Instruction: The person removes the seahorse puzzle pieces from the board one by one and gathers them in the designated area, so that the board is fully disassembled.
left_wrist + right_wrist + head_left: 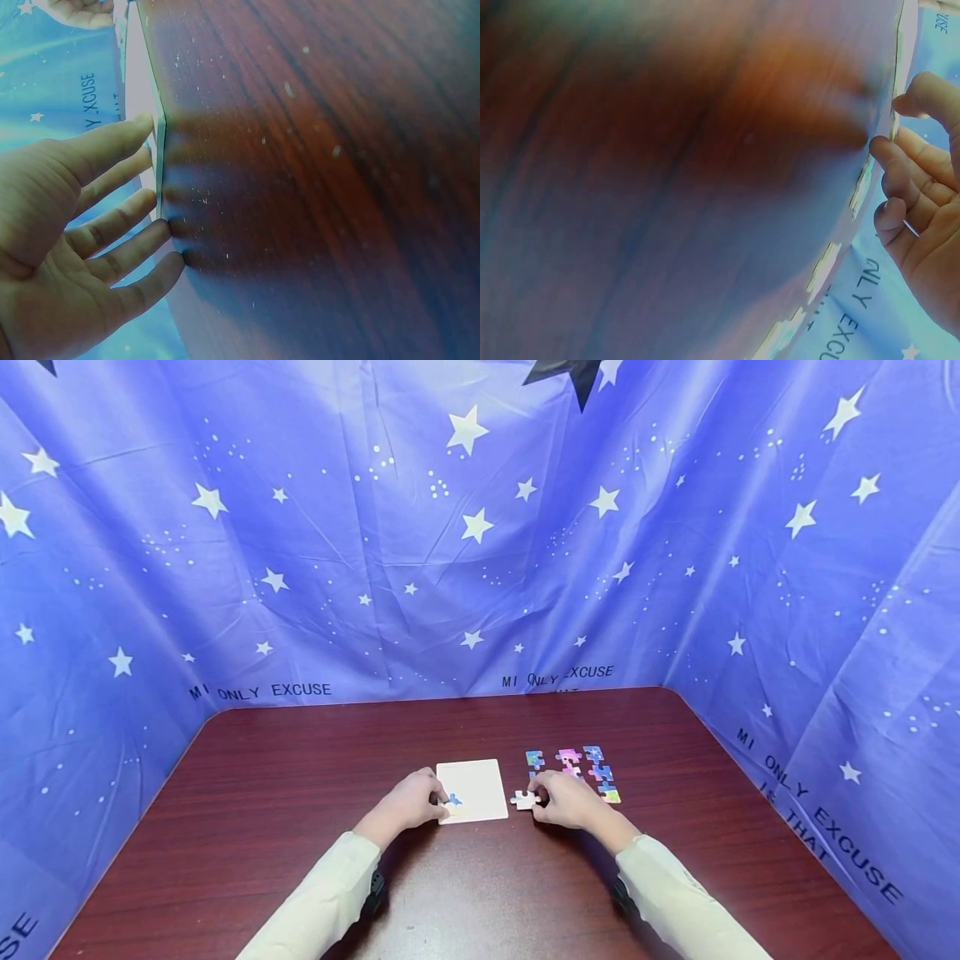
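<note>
A square white board (480,787) lies on the table, a small jigsaw piece with blue on it (453,801) at its lower left corner. My left hand (408,799) is at the board's left side; in the left wrist view its fingers (124,259) are extended and spread along the edge, with the thumb at the corner. Just right of the board, my right hand (567,802) pinches a pale jigsaw piece (522,799) between thumb and fingertips. That piece stays close over the table, and the hand partly covers the loose pieces behind it.
Beyond the right hand are several loose jigsaw pieces: a blue and green one (534,759), pink ones (568,756), and a blue column with a yellow-green piece (611,795) at its near end. The dark red wooden table (300,777) meets a starry blue curtain (420,568) around it.
</note>
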`<state>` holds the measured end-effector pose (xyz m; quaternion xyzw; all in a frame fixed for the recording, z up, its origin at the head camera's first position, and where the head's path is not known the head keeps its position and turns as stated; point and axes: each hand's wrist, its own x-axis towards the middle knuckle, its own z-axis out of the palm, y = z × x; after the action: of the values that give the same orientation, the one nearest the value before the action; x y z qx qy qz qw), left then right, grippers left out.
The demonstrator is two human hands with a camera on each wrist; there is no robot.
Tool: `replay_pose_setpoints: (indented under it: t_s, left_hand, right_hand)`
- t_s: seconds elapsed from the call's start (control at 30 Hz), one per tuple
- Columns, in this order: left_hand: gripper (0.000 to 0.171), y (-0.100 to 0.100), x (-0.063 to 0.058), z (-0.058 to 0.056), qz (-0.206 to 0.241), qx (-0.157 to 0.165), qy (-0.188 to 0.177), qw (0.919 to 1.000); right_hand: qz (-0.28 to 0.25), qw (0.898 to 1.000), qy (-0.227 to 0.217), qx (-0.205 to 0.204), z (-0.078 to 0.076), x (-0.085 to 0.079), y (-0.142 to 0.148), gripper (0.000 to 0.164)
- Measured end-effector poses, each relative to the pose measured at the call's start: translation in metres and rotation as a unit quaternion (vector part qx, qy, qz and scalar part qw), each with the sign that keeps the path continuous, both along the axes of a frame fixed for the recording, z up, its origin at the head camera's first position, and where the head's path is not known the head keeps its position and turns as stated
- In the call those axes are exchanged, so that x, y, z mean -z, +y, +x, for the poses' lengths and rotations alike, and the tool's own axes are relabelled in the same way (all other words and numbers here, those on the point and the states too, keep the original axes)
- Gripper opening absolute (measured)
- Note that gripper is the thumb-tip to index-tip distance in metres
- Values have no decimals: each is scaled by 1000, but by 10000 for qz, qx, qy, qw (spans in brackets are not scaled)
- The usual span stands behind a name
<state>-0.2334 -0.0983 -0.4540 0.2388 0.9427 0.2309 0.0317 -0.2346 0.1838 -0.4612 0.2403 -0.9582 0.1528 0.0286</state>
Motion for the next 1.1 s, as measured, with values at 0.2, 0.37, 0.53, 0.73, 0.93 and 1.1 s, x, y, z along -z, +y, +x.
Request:
replay_pose_setpoints:
  t_s: [0.2,0.37,0.53,0.73,0.93,1.1]
  left_hand:
    - [12,1,2,-1,-40,-61,-48,10000]
    - [11,1,3,-2,-52,-92,-59,9999]
    - [10,0,3,-1,-25,-40,-73,10000]
    - [11,0,2,0,-15,12,-14,10000]
    - [12,0,3,-1,-20,-23,-58,10000]
    - [11,0,4,-1,-24,-43,-75,10000]
  right_hand:
    - [26,9999,-42,132,1,-1,9,24]
    - [-9,9999,37,146,2,-1,16,23]
    - [-36,9997,130,212,1,0,23,24]
    - [60,9995,232,225,0,0,31,25]
    - [21,9995,73,310,2,-1,39,26]
    - [49,9995,74,311,2,0,44,23]
